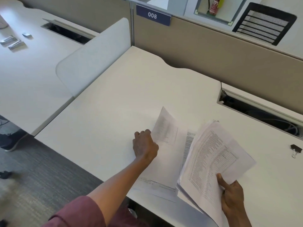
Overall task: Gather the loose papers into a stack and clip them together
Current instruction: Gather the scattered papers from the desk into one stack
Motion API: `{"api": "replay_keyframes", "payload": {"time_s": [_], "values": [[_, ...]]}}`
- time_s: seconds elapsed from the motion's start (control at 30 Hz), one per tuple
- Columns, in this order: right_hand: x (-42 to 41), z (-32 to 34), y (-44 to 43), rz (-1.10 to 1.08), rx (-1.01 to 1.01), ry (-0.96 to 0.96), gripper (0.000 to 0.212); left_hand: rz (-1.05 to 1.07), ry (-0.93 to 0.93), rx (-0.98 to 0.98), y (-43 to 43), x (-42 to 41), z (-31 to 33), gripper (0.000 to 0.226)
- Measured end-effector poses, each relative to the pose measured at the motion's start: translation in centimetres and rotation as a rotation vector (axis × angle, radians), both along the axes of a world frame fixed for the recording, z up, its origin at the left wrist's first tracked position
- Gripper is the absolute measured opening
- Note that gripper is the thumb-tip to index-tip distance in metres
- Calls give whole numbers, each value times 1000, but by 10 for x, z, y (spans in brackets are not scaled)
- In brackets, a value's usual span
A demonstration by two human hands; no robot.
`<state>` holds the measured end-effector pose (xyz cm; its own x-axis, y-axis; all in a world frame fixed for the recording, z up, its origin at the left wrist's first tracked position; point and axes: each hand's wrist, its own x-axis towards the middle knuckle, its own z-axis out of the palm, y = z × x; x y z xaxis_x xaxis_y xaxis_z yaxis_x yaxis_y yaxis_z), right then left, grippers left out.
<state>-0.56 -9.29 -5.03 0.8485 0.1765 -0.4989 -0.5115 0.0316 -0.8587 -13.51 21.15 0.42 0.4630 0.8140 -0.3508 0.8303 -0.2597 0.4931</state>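
My right hand (232, 196) grips a thick stack of printed papers (211, 154) by its near corner, held tilted above the white desk (114, 99). My left hand (144, 145) pinches the left edge of a single printed sheet (167, 128), whose far end curls up off the desk. More loose sheets (157, 182) lie flat on the desk under and between my hands, partly hidden by the stack. A black binder clip (296, 149) lies on the desk at the far right, apart from both hands.
A beige partition (213, 51) with a "008" sign (153, 15) runs behind the desk. An open cable slot (262, 112) sits at the back right. A white divider panel (93, 58) separates a neighbouring desk with small silver objects (13, 43). Grey carpet (41, 177) lies left.
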Motion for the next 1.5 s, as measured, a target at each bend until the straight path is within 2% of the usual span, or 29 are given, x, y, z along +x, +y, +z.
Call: {"api": "replay_keyframes", "payload": {"time_s": [0.07,0.13,0.27,0.37,0.47,0.6,0.7,0.9,1.0,1.1,1.23,1.4,1.5], "values": [[-1,4,2,32,-5,-3,38,27,-132,-119,-1,-1,1,18],[-2,7,5,61,-11,-10,40,-18,-205,-227,-1,-1,5,23],[-3,16,12,74,-53,-90,67,-192,-316,-430,0,-1,16,31],[-3,20,12,50,-37,-89,37,-243,-395,-573,-6,-2,20,41],[-4,21,6,44,-37,-73,38,-260,-452,-650,-16,-2,17,53],[-5,21,-5,42,-75,-90,45,-314,-492,-744,-34,-2,13,55],[-9,19,-15,34,-67,-55,54,-373,-479,-769,-47,2,12,54],[-16,30,-19,80,-65,20,42,-532,-412,-809,-67,15,15,52],[-16,31,-18,91,-97,33,43,-520,-402,-803,-69,21,18,51],[-14,26,-22,78,-104,82,40,-489,-372,-820,-68,22,16,40],[-14,29,-16,62,-81,107,32,-389,-423,-889,-71,15,13,68],[-15,31,-10,60,37,186,54,-528,-451,-613,-79,15,0,45],[-15,34,-9,85,41,193,53,-492,-461,-646,-78,18,0,43]]}}
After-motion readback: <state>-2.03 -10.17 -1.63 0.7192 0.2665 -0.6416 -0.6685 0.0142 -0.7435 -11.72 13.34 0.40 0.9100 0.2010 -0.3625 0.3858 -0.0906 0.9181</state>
